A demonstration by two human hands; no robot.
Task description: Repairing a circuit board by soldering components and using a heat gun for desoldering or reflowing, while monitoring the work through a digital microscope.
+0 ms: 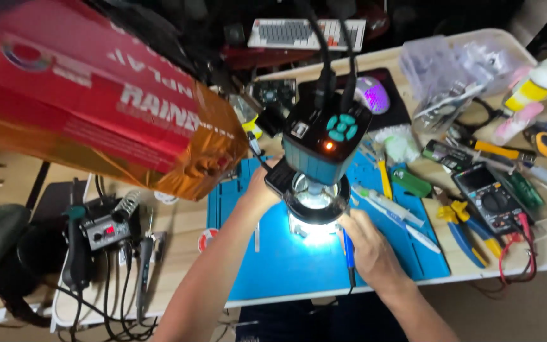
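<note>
The left hand (259, 190) is reaching under the microscope (321, 144), its grip hidden, so I cannot tell what it holds. The lit work is sitting on the blue mat (273, 266). The right hand (365, 244) is gripping a soldering iron (348, 256); bracing the wrist on the mat should be steadying the tip

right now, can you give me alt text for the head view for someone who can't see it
Seen from above, a person's left hand and right hand work under a teal microscope camera with a lit ring light, the right hand holding a blue-handled soldering iron over a blue work mat. A multimeter, pliers and a soldering station lie around the wooden desk.
</note>
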